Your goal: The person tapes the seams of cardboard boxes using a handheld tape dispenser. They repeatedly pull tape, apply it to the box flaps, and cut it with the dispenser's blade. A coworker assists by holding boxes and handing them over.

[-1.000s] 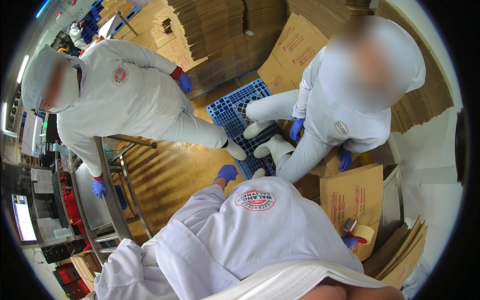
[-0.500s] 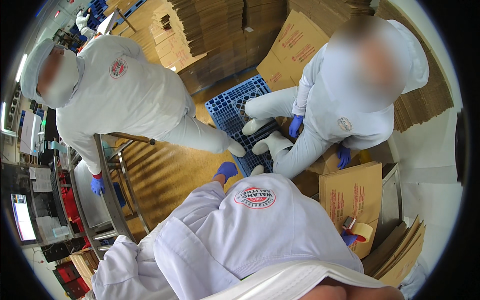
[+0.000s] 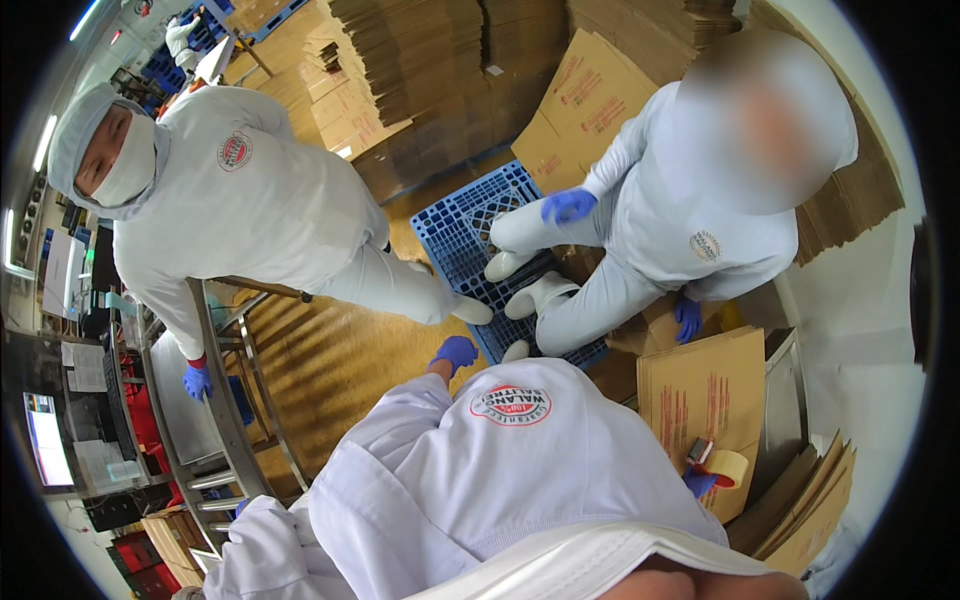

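My left hand [image 3: 455,352], in a blue glove, is held out from my white sleeve with its fingers curled in a loose fist. It is above the floor near the corner of a blue plastic pallet [image 3: 478,212], and nothing shows in it. On the other side of my white-coated torso [image 3: 600,440], my right hand [image 3: 698,483] grips a tape dispenser [image 3: 708,462] with a roll of pale tape. Part of that hand is hidden behind the torso and the dispenser. Beside it stand flattened cartons [image 3: 690,400] with red print.
One co-worker [image 3: 660,190] sits at the right, boots on the pallet. Another co-worker [image 3: 240,220] leans on a metal roller stand [image 3: 225,420] at the left. A white sleeve [image 3: 260,550] shows at lower left. Carton stacks [image 3: 440,90] line the back; a screen [image 3: 47,438] glows at far left.
The seated co-worker's gloved hand has risen from between the knees to above the thigh. At lower left, the sleeve has shifted slightly right. My hands stay nearly where they were.
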A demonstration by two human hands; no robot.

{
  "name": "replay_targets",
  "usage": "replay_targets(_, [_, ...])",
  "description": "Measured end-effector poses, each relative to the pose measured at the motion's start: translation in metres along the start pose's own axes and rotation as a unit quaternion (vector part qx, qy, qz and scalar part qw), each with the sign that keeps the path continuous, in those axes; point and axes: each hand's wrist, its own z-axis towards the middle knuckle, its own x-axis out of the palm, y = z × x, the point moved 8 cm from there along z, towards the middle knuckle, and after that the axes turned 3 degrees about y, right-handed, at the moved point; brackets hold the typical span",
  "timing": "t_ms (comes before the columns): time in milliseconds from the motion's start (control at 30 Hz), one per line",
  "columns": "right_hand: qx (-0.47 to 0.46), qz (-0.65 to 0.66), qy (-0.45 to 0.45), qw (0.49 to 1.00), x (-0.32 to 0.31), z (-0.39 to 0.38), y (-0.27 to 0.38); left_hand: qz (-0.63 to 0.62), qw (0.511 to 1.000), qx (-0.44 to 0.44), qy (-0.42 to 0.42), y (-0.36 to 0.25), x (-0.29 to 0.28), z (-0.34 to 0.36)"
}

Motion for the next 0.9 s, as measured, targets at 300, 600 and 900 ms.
replay_targets(300, [-0.114,-0.08,0.015,0.99,-0.011,0.015,-0.011,0.025,0.998,-0.023,0.046,-0.013,0.006,-0.009])
replay_targets(600, [0.132,0.214,-0.048,0.967,0.01,-0.022,0.005,-0.023,0.995,-0.083,0.05,-0.035,-0.013,-0.041])
replay_targets(900, [0.119,0.283,0.037,0.951,0.015,0.01,-0.021,-0.025,0.996,-0.075,0.051,-0.025,-0.009,-0.032])
